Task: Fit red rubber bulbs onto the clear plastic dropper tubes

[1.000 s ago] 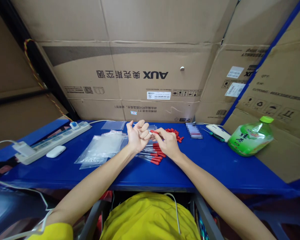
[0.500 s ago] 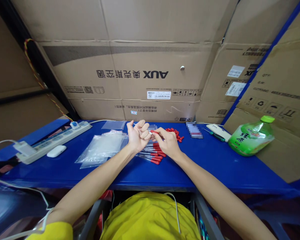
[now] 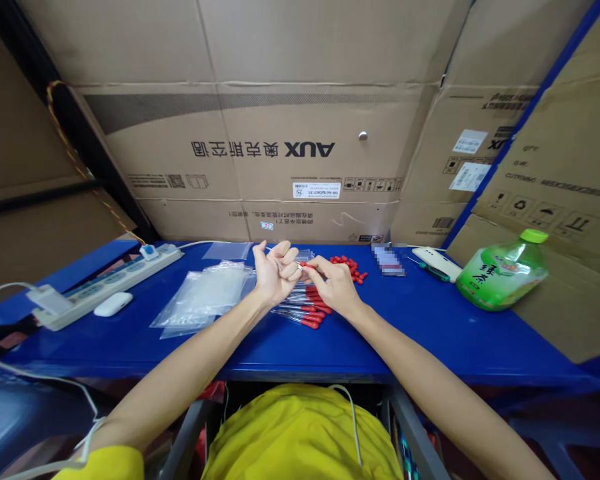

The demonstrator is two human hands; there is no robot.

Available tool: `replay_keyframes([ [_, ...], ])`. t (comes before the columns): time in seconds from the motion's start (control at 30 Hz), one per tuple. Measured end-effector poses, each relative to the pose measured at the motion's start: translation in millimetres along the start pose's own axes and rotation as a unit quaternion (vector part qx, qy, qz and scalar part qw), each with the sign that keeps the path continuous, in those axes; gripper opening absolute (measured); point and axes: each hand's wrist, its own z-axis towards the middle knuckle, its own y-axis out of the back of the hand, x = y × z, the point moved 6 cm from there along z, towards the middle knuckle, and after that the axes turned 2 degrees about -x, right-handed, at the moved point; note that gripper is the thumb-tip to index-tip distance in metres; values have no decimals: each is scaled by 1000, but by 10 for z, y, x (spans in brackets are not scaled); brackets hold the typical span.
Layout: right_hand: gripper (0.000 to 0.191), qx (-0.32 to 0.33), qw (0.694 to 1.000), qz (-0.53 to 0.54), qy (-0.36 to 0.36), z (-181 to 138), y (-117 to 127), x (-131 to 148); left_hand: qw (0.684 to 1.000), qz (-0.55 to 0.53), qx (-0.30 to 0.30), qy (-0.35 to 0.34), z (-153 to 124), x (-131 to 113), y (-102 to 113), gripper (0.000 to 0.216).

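Both my hands are raised a little above the blue table (image 3: 410,333), at its middle. My left hand (image 3: 275,272) is curled, palm toward me, gripping a thin clear tube. My right hand (image 3: 336,285) pinches a small red cap (image 3: 308,265) at the end of that tube, right against my left fingers. Beneath my hands lies a row of clear tubes with red caps (image 3: 307,312). A small heap of loose red caps (image 3: 349,265) sits just behind my right hand.
Clear plastic bags (image 3: 205,297) lie left of my hands. A white power strip (image 3: 105,283) and a white earbud case (image 3: 113,304) are at the far left. A green bottle (image 3: 500,272) lies at the right, beside a white device (image 3: 436,263). Cardboard boxes wall the back.
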Motion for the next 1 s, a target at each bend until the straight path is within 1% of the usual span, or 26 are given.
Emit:
replay_keyframes([
  [0.07, 20, -4, 1000, 1, -7, 12, 7, -39, 1000, 10, 8, 2, -3, -9, -23, 47],
  [0.17, 21, -33, 999, -6, -12, 32, 55, -81, 999, 31, 30, -4, -1, -20, -69, 47],
  [0.27, 20, -67, 997, -30, 0, 40, 115, -82, 998, 46, 50, -16, 7, -12, -94, 47],
  [0.33, 19, -75, 996, -41, 8, 42, 134, -79, 997, 46, 56, -21, 15, -4, -94, 48],
  [0.43, 19, -68, 997, -47, 8, 45, 125, -88, 998, 34, 44, -25, 23, -8, -74, 48],
  [0.53, 19, -47, 998, -37, -18, 44, 82, -116, 999, 23, 29, -28, 17, -35, -64, 49],
  [0.67, 24, -10, 995, 57, -83, 32, -20, -190, 998, 27, 39, -38, -11, -81, -100, 54],
  [0.73, 25, 0, 989, 107, -99, 28, -63, -214, 998, 33, 46, -36, -24, -82, -122, 56],
  [0.8, 26, 1, 986, 132, -103, 29, -83, -223, 997, 36, 50, -36, -32, -78, -137, 57],
  [0.9, 26, 2, 985, 136, -106, 35, -82, -211, 997, 42, 52, -43, -28, -74, -147, 57],
  [1.0, 25, -4, 989, 112, -100, 41, -51, -179, 997, 42, 49, -47, -13, -67, -138, 57],
])
